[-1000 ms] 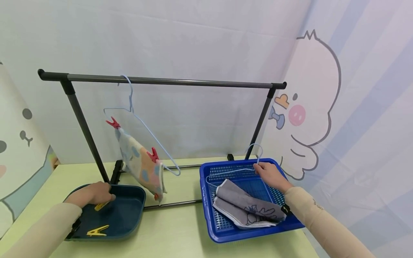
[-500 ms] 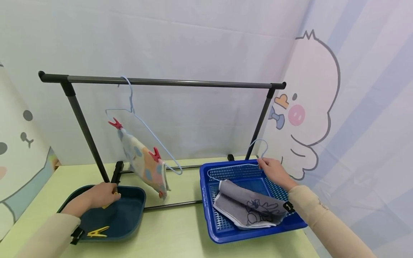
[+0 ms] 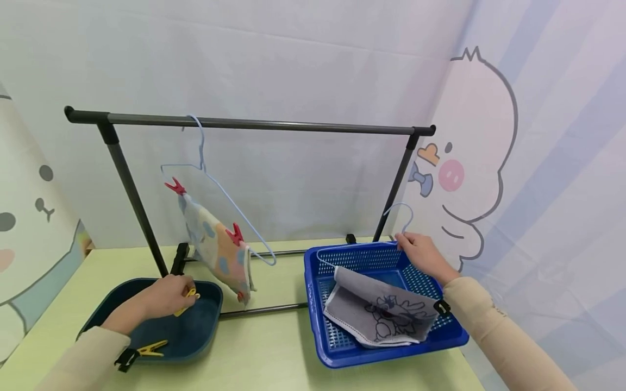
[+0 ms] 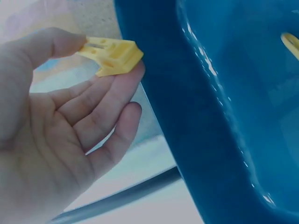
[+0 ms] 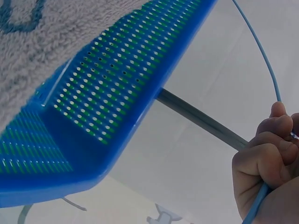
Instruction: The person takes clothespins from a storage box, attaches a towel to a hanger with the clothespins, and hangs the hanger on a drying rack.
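In the head view my left hand hovers over the dark teal basin. Its thumb and fingertips pinch a yellow clothespin, seen close up in the left wrist view. Another yellow clothespin lies in the basin. On the other side, my right hand grips a light blue hanger just below its hook. A grey towel with a dark line drawing appears folded over this hanger's bottom bar, which it hides. The towel is above the blue basket, partly inside its outline.
A dark rack's top rail spans the back. From its left part hangs another blue hanger, tilted, bearing a spotted towel. Red clothespins fasten that towel. A lower rack bar runs between basin and basket.
My left hand has moved rightward and slightly up in the basin with the yellow clothespin, which now shows better. My right hand has raised the hanger a little, and the grey towel's right side lifts with it.
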`<state>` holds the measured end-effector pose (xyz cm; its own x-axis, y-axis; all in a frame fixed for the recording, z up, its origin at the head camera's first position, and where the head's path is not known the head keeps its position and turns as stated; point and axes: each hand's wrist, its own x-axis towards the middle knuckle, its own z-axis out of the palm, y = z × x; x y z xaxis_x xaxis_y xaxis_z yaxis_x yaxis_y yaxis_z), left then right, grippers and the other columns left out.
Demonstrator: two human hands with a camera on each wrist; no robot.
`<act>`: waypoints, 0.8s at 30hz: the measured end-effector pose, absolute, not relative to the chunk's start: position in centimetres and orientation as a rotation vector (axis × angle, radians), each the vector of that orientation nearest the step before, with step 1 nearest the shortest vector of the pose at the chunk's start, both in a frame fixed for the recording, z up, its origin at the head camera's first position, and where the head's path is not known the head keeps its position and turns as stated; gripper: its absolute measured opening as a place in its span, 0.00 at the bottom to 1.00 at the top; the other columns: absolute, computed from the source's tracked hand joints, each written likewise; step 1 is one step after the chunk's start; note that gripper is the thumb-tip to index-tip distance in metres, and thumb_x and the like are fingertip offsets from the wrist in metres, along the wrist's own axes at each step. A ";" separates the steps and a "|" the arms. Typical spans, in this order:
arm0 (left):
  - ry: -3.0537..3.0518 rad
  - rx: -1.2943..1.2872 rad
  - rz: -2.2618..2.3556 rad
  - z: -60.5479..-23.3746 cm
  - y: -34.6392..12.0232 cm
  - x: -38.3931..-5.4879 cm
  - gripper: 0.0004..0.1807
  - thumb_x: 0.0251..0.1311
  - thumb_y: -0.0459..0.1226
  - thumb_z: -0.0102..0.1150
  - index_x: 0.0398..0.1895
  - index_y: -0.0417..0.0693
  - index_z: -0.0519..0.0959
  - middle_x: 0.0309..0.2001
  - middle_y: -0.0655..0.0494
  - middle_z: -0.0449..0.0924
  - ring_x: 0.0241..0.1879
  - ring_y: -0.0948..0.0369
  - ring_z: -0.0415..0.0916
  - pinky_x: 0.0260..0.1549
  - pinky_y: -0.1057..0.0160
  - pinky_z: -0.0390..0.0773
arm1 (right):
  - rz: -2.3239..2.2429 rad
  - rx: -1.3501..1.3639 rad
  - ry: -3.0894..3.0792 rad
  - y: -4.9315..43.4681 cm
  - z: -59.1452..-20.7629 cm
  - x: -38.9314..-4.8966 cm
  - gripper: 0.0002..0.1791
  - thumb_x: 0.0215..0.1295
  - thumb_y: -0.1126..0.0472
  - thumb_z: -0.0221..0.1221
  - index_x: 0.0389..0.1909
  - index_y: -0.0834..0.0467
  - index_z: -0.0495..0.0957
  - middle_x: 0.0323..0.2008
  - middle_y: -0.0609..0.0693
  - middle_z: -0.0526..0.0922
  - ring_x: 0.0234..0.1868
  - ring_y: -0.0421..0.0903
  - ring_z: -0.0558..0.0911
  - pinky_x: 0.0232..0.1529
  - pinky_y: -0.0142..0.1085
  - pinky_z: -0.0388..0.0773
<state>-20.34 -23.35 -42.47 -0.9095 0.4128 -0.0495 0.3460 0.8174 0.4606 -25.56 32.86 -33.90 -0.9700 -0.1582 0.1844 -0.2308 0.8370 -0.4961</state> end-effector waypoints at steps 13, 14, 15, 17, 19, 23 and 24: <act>2.818 0.733 0.784 -41.5 -19.3 -19.0 0.09 0.63 0.39 0.57 0.38 0.42 0.75 0.18 0.65 0.68 0.16 0.68 0.64 0.25 0.63 0.69 | 0.790 0.323 -2.825 32.7 -32.0 -25.3 0.26 0.76 0.48 0.38 0.24 0.61 0.71 0.17 0.49 0.65 0.22 0.48 0.67 0.27 0.39 0.64; 2.804 0.746 0.795 -41.4 -19.0 -19.0 0.09 0.63 0.39 0.57 0.39 0.42 0.76 0.19 0.65 0.70 0.16 0.69 0.65 0.25 0.64 0.69 | 0.792 0.316 -2.821 32.7 -31.9 -25.3 0.26 0.76 0.48 0.38 0.24 0.61 0.71 0.18 0.49 0.65 0.22 0.48 0.67 0.27 0.39 0.64; 2.791 0.756 0.804 -41.4 -18.6 -18.9 0.10 0.63 0.40 0.57 0.39 0.42 0.76 0.20 0.66 0.71 0.17 0.69 0.66 0.25 0.64 0.70 | 0.787 0.310 -2.819 32.8 -31.8 -25.3 0.26 0.76 0.47 0.38 0.24 0.60 0.71 0.18 0.50 0.65 0.23 0.48 0.67 0.27 0.39 0.64; 2.761 0.769 0.822 -41.4 -17.9 -18.7 0.11 0.63 0.41 0.57 0.41 0.42 0.76 0.23 0.66 0.72 0.19 0.69 0.66 0.23 0.66 0.70 | 0.786 0.299 -2.818 32.9 -31.6 -25.2 0.26 0.76 0.47 0.38 0.24 0.59 0.71 0.18 0.50 0.65 0.23 0.48 0.67 0.27 0.39 0.64; 2.746 0.793 0.816 -41.4 -17.1 -18.6 0.10 0.63 0.41 0.57 0.41 0.44 0.77 0.24 0.66 0.72 0.20 0.69 0.66 0.22 0.66 0.69 | 0.789 0.289 -2.817 33.1 -31.3 -25.0 0.26 0.76 0.47 0.38 0.24 0.59 0.72 0.18 0.50 0.65 0.24 0.49 0.68 0.28 0.39 0.65; 2.737 0.849 0.800 -41.3 -15.8 -18.4 0.08 0.64 0.41 0.57 0.40 0.47 0.76 0.22 0.66 0.70 0.19 0.69 0.64 0.20 0.66 0.66 | 0.799 0.288 -2.801 33.2 -30.8 -24.9 0.26 0.75 0.46 0.38 0.26 0.60 0.73 0.19 0.50 0.67 0.25 0.49 0.68 0.29 0.40 0.65; 2.737 0.864 0.801 -41.2 -15.5 -18.4 0.08 0.64 0.41 0.56 0.41 0.47 0.76 0.21 0.66 0.69 0.18 0.69 0.64 0.20 0.66 0.66 | 0.799 0.290 -2.797 33.3 -30.7 -24.8 0.27 0.75 0.46 0.38 0.27 0.60 0.74 0.19 0.50 0.67 0.25 0.49 0.68 0.29 0.40 0.65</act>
<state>-18.42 -15.49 -41.19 -0.8197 0.5727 0.0070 0.4862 0.6893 0.5372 -24.83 33.26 -30.69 -0.9568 -0.1284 0.2610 -0.2469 0.8329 -0.4953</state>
